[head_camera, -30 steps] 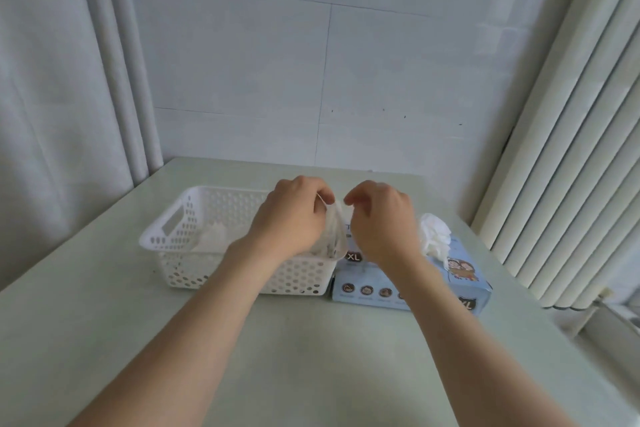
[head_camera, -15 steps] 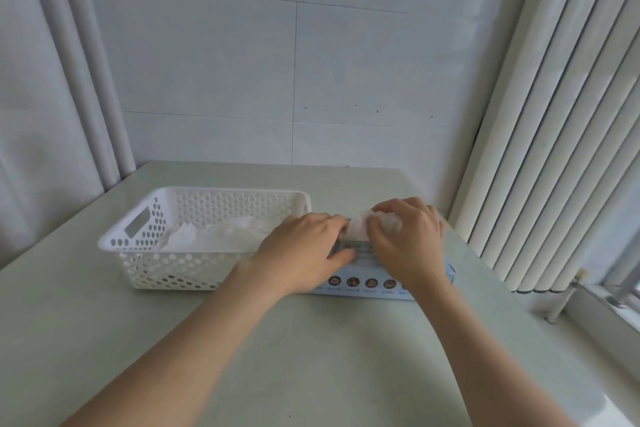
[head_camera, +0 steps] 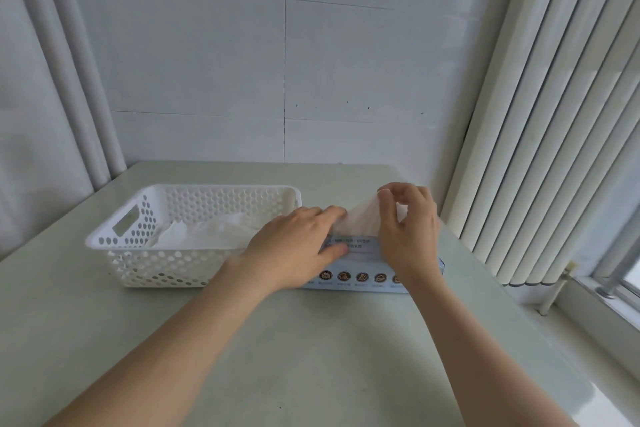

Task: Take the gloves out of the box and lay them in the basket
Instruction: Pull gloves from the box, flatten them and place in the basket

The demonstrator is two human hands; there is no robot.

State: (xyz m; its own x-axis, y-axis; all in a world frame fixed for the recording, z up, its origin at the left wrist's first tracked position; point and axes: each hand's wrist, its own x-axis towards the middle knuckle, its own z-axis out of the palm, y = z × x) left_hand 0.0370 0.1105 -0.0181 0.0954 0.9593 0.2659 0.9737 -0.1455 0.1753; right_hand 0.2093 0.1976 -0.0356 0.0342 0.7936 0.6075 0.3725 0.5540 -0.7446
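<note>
A light blue glove box (head_camera: 360, 265) lies on the table just right of a white perforated basket (head_camera: 194, 263). Clear thin gloves (head_camera: 207, 232) lie crumpled inside the basket. My left hand (head_camera: 294, 250) lies flat on the box's left end, fingers straight, pressing it down. My right hand (head_camera: 407, 229) pinches a translucent glove (head_camera: 358, 220) between thumb and fingers and holds it raised above the box's opening, its lower end still at the box. The box's right part is hidden behind my right hand.
The pale green table (head_camera: 311, 357) meets a white tiled wall behind. A white ribbed radiator (head_camera: 540, 149) stands at the right, close to the box. A window sill (head_camera: 606, 305) lies lower right. A grey curtain (head_camera: 41, 114) hangs at the left.
Both hands left the basket and moved right to the box. My left hand now presses the box flat while my right hand lifts a new glove out of it.
</note>
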